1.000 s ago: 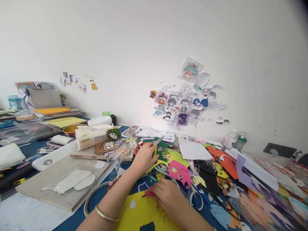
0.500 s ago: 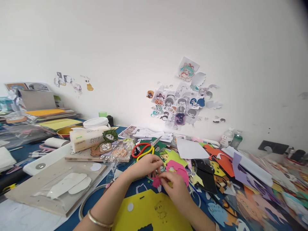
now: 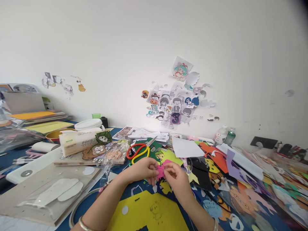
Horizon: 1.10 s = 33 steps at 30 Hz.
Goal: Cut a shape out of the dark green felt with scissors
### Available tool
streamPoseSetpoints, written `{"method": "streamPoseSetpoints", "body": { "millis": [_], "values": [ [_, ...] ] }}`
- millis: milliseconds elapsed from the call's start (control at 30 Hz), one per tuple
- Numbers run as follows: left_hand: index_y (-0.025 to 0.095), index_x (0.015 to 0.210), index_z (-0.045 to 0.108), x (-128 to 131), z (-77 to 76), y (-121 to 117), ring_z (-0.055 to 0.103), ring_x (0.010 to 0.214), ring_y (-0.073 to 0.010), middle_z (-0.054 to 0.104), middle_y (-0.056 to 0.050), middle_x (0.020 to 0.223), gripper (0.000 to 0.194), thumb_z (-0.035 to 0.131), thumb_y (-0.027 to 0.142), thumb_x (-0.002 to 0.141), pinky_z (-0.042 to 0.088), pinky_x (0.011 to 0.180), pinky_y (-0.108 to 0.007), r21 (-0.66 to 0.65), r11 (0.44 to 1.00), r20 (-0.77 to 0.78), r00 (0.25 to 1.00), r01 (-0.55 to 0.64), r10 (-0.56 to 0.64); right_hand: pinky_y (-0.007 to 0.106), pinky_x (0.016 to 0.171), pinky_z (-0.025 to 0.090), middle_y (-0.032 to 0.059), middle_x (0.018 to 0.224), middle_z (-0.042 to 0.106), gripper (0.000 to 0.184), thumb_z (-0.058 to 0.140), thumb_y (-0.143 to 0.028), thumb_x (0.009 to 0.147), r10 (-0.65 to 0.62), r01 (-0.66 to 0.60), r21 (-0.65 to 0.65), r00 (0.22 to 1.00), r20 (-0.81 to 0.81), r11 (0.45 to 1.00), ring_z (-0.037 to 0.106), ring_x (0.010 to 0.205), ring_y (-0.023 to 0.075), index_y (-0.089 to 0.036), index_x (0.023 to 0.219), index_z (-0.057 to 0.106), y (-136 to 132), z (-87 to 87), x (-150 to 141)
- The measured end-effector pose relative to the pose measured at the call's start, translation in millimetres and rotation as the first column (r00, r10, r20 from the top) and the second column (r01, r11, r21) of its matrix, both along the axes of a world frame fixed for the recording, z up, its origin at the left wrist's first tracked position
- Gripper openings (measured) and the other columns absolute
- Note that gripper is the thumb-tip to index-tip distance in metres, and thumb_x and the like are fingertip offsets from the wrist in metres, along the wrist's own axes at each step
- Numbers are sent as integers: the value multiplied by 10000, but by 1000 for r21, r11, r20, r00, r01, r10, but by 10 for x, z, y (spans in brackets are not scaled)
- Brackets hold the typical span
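Note:
Between my two hands is a small bright pink paper cutout with a jagged edge. My left hand has its fingers closed on the left side of it. On the right side, my right hand pinches it with thumb and fingertips. Below them lies a yellow sheet with a pencil-like drawing of a small figure and a white round spot. Just beyond my left hand, scissors with red and yellow handles rest with blades pointing away. A lime-green paper piece sits behind the hands.
A pack of face tissues and a board with a clear bag lie to the left. White paper, orange scraps and a black sheet spread rightward. Two bottles stand near the wall.
The pink cutout is now raised between both hands and shows more fully. My right hand has shifted up, covering where the larger pink sheet was. The view has turned slightly right.

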<state>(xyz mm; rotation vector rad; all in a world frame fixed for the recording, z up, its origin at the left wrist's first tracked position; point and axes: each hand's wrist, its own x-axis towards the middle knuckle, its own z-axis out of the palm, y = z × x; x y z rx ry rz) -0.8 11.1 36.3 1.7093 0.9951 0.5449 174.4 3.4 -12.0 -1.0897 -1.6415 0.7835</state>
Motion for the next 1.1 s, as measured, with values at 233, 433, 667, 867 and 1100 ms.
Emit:
{"method": "streamPoseSetpoints", "body": {
  "millis": [233,433,667,867,1100],
  "values": [
    [187,713,544,7,28,-18,567,549,-123,562,23,605,185,500,364,741,492,587,-264,74,996,-122,992,52,-42,320,660,532,78,835,671,212,492,-313,828,5,-18,112,994,114,994,644,761,220,-193,945,621,-2,24,40],
    [188,682,539,7,30,-21,538,554,-116,536,22,620,149,447,295,729,430,546,-238,132,987,-165,984,86,-63,305,599,521,73,812,670,204,483,-343,835,21,-42,116,983,181,992,637,719,218,-201,862,627,55,13,87],
    [197,675,524,17,81,-59,480,532,-96,497,30,631,171,432,322,747,395,538,-229,163,981,-177,981,106,-77,301,613,502,60,792,668,188,491,-332,834,83,-101,68,972,221,993,634,725,213,-195,833,620,20,42,96],
    [197,644,504,-28,77,-48,469,530,-104,480,29,602,175,419,317,740,363,521,-227,189,977,-227,972,102,-58,294,572,471,49,742,638,195,462,-312,852,72,-96,73,957,281,993,606,677,208,-194,784,601,22,23,115],
    [203,592,433,-130,6,36,409,527,-103,442,37,573,90,405,247,666,258,473,-236,338,938,-313,932,-71,183,305,666,437,22,731,613,110,571,-101,759,126,-239,184,869,479,953,562,732,193,-190,701,600,-104,12,-47]
  ]
}}
